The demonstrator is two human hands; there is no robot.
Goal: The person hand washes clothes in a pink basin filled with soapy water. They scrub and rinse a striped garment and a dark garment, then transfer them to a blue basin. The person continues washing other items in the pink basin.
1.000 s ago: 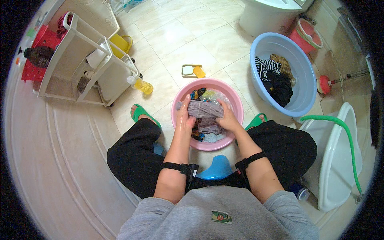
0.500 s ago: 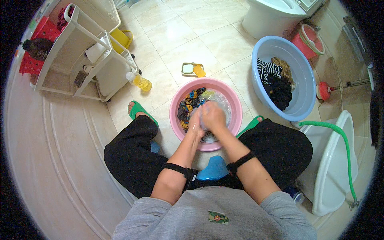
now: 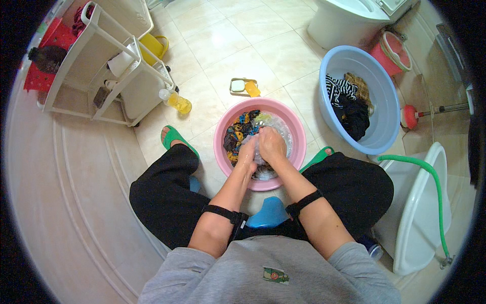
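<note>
A pink basin [image 3: 221,163] of sudsy water stands on the floor between my feet. Over its middle, my left hand [image 3: 247,152] and my right hand [image 3: 272,145] are closed close together on a pale, wet cloth [image 3: 260,159], the right hand slightly farther forward. Much of the cloth is hidden by my fingers and the foam. In the left part of the basin lies a bunched dark cloth [image 3: 234,138] patterned in yellow and blue. White suds [image 3: 284,130] fill the right side.
Ahead lie a soap dish [image 3: 237,86] and an orange piece [image 3: 252,89]. A bottle of yellow liquid [image 3: 179,104] stands beside a white shelf [image 3: 66,96]. On the right are a blue tub [image 3: 387,121] with clothes, a green hose [image 3: 429,167] and a toilet [image 3: 339,23].
My hands have come slightly apart, and the left has dropped a little toward me. More of the pale cloth shows between them. The basin and surrounding things stay where they were.
</note>
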